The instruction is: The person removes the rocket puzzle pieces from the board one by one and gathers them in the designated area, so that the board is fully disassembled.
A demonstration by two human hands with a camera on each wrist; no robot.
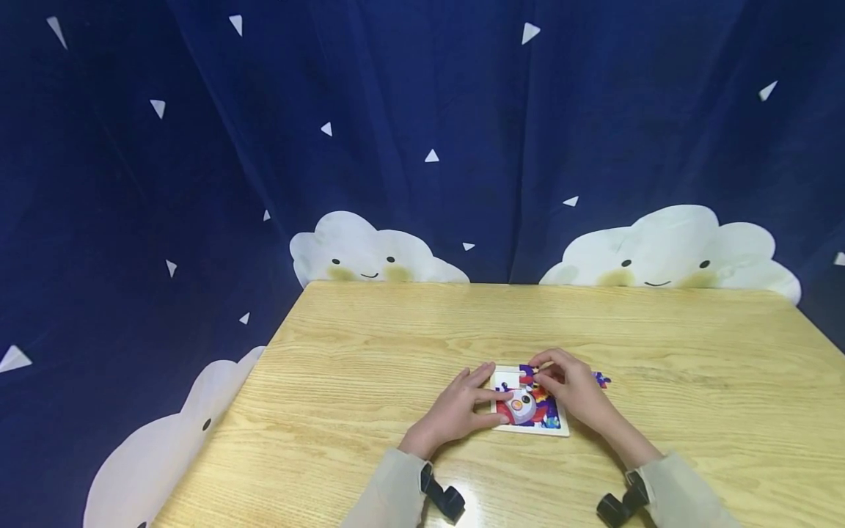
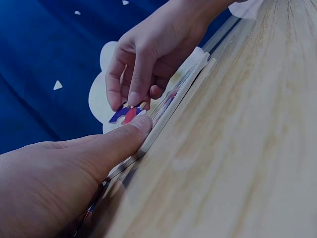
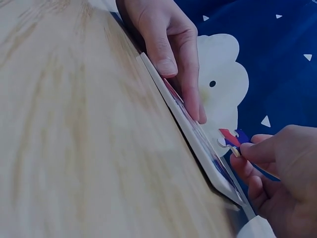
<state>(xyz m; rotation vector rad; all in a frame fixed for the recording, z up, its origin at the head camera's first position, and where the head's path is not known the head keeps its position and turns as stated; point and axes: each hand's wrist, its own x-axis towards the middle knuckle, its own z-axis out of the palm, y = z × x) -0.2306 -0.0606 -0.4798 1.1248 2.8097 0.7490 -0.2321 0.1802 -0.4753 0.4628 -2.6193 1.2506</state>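
And it's jigsaw time on the desk (image 1: 396, 330), all eyes on the puzzle tray (image 1: 541, 433)! The right hand (image 1: 573, 385) is in at the tray's upper side, thumb and fingers pinched firmly on a jigsaw piece (image 3: 230, 138) of purple and red, and the right wrist view shows it tipped up, off the flat. The left hand (image 1: 458, 407) works the tray's left side, fingers apart and fairly straight, resting on it, thumb by the lower left corner; that looks like steadying.

The step in hand, I'd judge, is fitting this piece. Inside the tray a bird's face (image 1: 521, 405) is showing in the lower part, while a bare white patch (image 1: 507, 379) sits at the upper left, right beside the held piece. What's called for next? Line up tabs and notches, lower it level, press it flush without lifting its neighbours. And just beyond the tray's right side, past the right hand, loose jigsaw material (image 1: 601, 379) is lying, partly hidden; how many pieces, I can't tell.
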